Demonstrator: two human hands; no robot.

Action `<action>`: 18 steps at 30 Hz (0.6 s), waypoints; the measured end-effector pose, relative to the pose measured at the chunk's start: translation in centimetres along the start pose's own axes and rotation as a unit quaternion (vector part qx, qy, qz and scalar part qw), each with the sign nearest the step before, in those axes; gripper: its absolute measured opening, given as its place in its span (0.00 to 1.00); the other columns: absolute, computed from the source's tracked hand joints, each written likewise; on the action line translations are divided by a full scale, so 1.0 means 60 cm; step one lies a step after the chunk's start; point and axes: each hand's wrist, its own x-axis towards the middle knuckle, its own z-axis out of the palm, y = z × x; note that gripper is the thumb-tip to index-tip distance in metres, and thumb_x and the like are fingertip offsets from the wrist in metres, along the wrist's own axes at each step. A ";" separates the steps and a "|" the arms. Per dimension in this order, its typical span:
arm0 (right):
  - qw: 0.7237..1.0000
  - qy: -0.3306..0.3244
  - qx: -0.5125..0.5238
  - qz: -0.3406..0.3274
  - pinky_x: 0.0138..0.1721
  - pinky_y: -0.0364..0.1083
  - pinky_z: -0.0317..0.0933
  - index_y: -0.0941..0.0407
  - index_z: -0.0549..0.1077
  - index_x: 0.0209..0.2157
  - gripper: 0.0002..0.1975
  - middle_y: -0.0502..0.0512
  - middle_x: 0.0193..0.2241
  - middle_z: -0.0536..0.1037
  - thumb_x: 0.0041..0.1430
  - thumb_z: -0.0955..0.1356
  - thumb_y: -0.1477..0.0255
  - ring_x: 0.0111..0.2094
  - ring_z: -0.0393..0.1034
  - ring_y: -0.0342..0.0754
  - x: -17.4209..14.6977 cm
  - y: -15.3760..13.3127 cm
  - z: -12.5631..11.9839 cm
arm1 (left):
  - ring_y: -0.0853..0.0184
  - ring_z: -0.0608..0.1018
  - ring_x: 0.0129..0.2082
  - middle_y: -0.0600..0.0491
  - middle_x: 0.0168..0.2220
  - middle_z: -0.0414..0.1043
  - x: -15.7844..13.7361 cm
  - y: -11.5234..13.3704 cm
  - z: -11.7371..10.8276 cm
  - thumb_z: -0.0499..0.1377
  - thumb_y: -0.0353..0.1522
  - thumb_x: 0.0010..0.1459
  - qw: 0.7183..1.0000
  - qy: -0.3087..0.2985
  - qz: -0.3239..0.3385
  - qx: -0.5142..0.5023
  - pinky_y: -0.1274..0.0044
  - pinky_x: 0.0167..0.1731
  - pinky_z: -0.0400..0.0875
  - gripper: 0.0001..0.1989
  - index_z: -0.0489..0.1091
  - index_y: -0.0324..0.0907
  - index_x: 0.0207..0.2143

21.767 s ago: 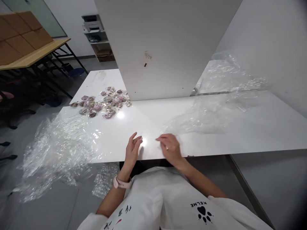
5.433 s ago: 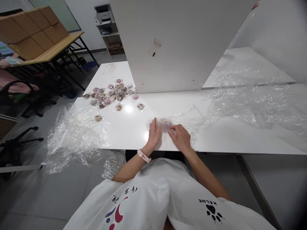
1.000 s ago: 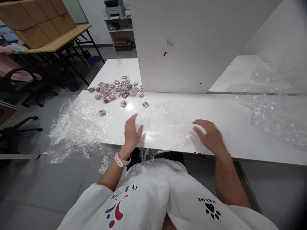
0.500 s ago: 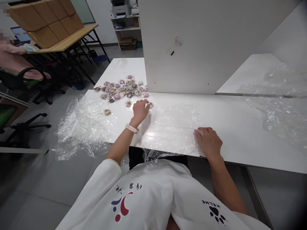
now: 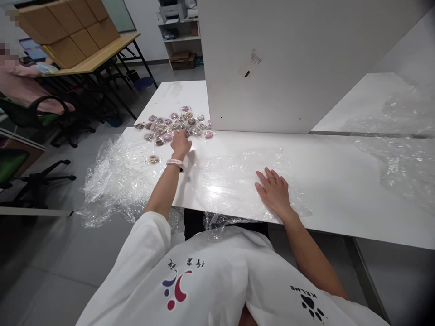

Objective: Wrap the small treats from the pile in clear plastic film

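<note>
My left hand (image 5: 181, 144), with a pale wristband, reaches to the front edge of a pile of small clear-wrapped packets (image 5: 166, 136). Its fingers curl downward, and the fingertips and whatever lies under them are hidden. The packets show pink, brown and tan contents. One tan packet (image 5: 153, 159) lies apart, left of my wrist. My right hand (image 5: 274, 192) rests with spread fingers on a flat sheet of clear plastic film (image 5: 234, 181). The film covers the table in front of me and hangs over the front edge.
Crumpled clear film (image 5: 112, 181) spills over the table's left side. More film (image 5: 404, 167) lies at the right. A tall white panel (image 5: 258, 99) stands at the back of the white table (image 5: 326, 190). A seated person (image 5: 23, 88) is at a wooden desk with cardboard boxes (image 5: 64, 31).
My left hand has moved left to the pile; the packet near its fingertips no longer shows where it was. My right hand has slid left onto the film and spread its fingers.
</note>
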 end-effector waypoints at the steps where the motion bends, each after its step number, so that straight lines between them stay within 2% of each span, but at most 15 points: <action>1: 1.000 -0.009 -0.001 0.014 0.66 0.62 0.43 0.49 0.58 0.67 0.29 0.55 0.70 0.52 0.71 0.49 0.56 0.70 0.43 0.56 0.005 0.000 0.000 | 0.55 0.69 0.52 0.40 0.54 0.63 0.007 -0.020 -0.008 0.61 0.27 0.58 1.000 -0.006 -0.006 0.014 0.64 0.48 0.66 0.15 0.63 0.38 0.47; 4: 0.998 -0.037 0.005 0.053 0.67 0.64 0.40 0.48 0.55 0.69 0.32 0.56 0.71 0.47 0.70 0.48 0.52 0.71 0.38 0.57 0.029 0.002 -0.002 | 0.47 0.66 0.57 0.39 0.52 0.66 0.024 -0.059 -0.021 0.66 0.29 0.53 0.999 -0.044 -0.003 0.029 0.61 0.50 0.65 0.22 0.64 0.38 0.49; 7: 0.995 -0.044 0.016 0.088 0.67 0.67 0.36 0.50 0.53 0.70 0.35 0.59 0.72 0.44 0.69 0.47 0.49 0.72 0.35 0.59 0.064 0.014 -0.002 | 0.51 0.71 0.51 0.43 0.49 0.70 0.038 -0.070 -0.024 0.67 0.30 0.52 0.995 -0.092 -0.007 0.031 0.63 0.48 0.67 0.28 0.64 0.41 0.54; 10: 0.992 -0.027 0.036 0.119 0.65 0.70 0.33 0.52 0.52 0.70 0.36 0.63 0.72 0.43 0.68 0.48 0.49 0.71 0.33 0.62 0.105 0.033 0.004 | 0.56 0.74 0.47 0.47 0.43 0.73 0.047 -0.067 -0.024 0.67 0.29 0.50 0.992 -0.122 -0.010 0.032 0.66 0.46 0.68 0.30 0.64 0.42 0.56; 14: 0.988 0.005 0.084 0.129 0.63 0.74 0.33 0.56 0.55 0.69 0.36 0.67 0.71 0.46 0.67 0.52 0.49 0.71 0.35 0.66 0.136 0.050 0.006 | 0.50 0.75 0.47 0.48 0.38 0.73 0.042 -0.065 -0.018 0.66 0.29 0.47 0.995 -0.087 0.013 0.043 0.63 0.45 0.68 0.26 0.67 0.44 0.51; 18: 0.984 0.126 0.112 0.060 0.64 0.71 0.37 0.53 0.59 0.66 0.31 0.64 0.68 0.54 0.67 0.57 0.54 0.70 0.41 0.64 0.092 0.037 -0.019 | 0.49 0.76 0.44 0.48 0.34 0.71 0.019 -0.061 -0.036 0.65 0.27 0.43 0.997 -0.055 0.025 0.051 0.60 0.43 0.69 0.25 0.69 0.43 0.46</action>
